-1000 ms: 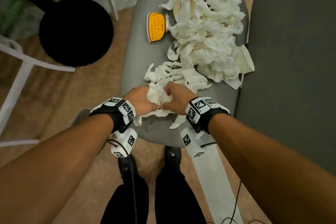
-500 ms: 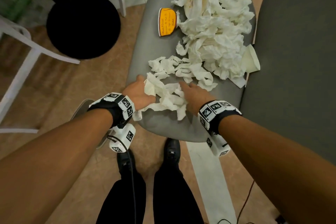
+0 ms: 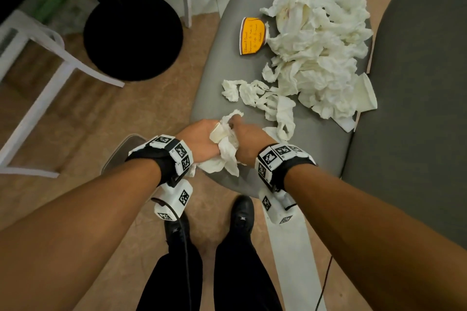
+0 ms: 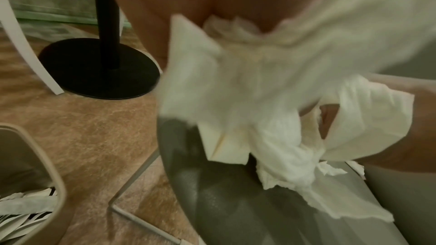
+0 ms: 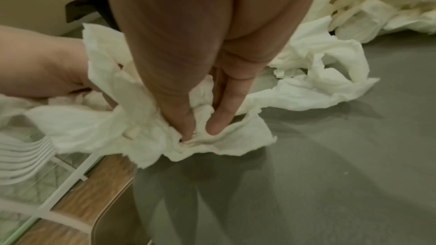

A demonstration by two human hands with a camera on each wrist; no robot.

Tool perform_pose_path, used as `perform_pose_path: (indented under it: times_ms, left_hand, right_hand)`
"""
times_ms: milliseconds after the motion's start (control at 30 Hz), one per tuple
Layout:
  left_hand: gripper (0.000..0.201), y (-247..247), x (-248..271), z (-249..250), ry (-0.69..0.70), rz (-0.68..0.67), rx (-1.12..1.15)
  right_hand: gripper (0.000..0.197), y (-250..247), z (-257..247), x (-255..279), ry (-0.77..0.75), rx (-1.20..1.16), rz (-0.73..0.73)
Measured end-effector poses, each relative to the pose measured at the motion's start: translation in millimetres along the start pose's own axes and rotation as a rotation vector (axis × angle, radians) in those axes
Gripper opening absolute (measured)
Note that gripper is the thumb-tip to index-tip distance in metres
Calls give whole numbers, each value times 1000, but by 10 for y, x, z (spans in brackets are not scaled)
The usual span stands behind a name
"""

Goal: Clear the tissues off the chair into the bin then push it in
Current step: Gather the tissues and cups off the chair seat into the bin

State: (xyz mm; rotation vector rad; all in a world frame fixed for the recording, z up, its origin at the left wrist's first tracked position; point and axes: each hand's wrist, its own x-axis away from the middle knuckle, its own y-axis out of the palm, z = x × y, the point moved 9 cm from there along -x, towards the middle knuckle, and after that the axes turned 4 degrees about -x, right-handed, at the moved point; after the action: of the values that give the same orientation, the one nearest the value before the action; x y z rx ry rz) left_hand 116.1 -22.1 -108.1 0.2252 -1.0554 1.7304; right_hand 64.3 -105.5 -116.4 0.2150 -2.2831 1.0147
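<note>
A wad [image 3: 226,149] of white tissues sits at the near edge of the grey chair [image 3: 227,78] seat, gathered between both hands. The left hand [image 3: 202,140] curls round its left side; the right hand [image 3: 249,139] closes on it from the right, and the right wrist view shows a thumb and finger [image 5: 221,116] pinching the paper against the seat. Loose ends of the wad hang over the seat's front edge.

Just beyond the hands lie a few torn strips [image 3: 262,98], and behind them the big pile [image 3: 321,50] of tissues — heaped on the far right of the seat. An orange card [image 3: 252,39] lies beside the pile's left edge.

The bin [image 4: 30,183] stands on the floor left of the chair, paper already inside. Farther left stands a black round base [image 3: 132,35] with its pole, and a white frame [image 3: 43,63].
</note>
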Motion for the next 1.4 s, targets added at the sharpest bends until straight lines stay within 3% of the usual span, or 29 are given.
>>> perform_pose_path:
  times_ms: [100, 200, 267, 367, 500, 633, 700, 833, 933, 1100, 1300, 1400]
  left_hand:
    - [27, -59, 93, -218, -97, 6, -79]
    - [8, -202, 240, -382, -97, 65, 33]
    - [7, -353, 395, -532, -100, 117, 70]
    - [6, -570, 628, -906, -155, 171, 76]
    - [16, -774, 989, -1528, -262, 214, 168]
    - [8, -810, 1194, -2166, -328, 283, 133]
    - [19, -713, 1249, -2543, -375, 293, 199]
    - [36, -500, 1338, -3029, -410, 377, 231]
    - [38, -304, 1303, -3290, -441, 409, 218]
    - [21, 53, 1120, -3584, -483, 337, 176]
    - [67, 245, 927, -3872, -552, 366, 209]
    - [72, 268, 859, -3943, -584, 378, 214]
  right_hand:
    - [62, 152, -229, -33, -56, 39, -71]
    - [34, 219, -521, -91, -103, 129, -71]
    - [24, 284, -736, -121, -97, 123, -79]
    - [37, 452, -1107, -160, -93, 26, -40]
    - [48, 886, -1631, -356, -152, 88, -4]
    - [55, 1284, -2029, -557, -150, -52, -42]
    - [62, 1494, -2141, -658, -147, -69, -67]
    - [42, 1882, -2186, -924, -149, 2, -70]
    - [40, 2180, -2048, -1159, -89, 71, -95]
    - [64, 2563, -1664, -1392, 112, 93, -138]
    - [63, 2694, -1498, -1548, 128, 48, -150]
    - [85, 2805, -1452, -1592, 139, 29, -276]
